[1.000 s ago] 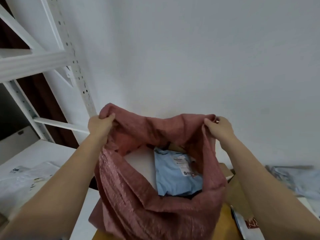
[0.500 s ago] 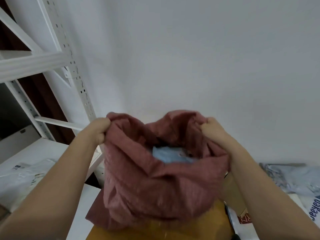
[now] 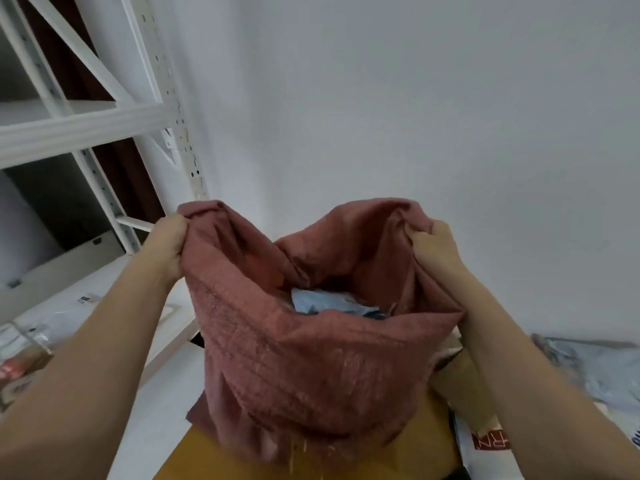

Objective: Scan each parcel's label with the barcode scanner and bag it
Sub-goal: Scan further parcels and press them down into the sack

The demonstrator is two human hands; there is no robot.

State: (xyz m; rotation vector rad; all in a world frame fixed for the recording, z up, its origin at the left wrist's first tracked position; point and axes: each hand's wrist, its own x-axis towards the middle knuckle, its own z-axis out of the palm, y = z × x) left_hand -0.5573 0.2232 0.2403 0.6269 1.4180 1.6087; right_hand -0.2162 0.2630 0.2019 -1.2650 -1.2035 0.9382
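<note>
Both fists clenched, left hand (image 3: 168,241), right hand (image 3: 437,244), gripping sack (image 3: 311,358) rim

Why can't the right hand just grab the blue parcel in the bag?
Probably it can't right now: the right hand grips the rim of the red bag. The blue parcel lies under an open mouth, so letting go should free the way.

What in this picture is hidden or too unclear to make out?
All in the head view:
- Light blue parcel: mostly hidden by the pink sack's near wall; its label is not visible.
- What else the sack holds: hidden by its folds.
- Fingertips of the left hand and right hand: buried in the sack's rim.
- Barcode scanner: not in view.
- Printed mailer: red lettering cut off by the right forearm.
</note>
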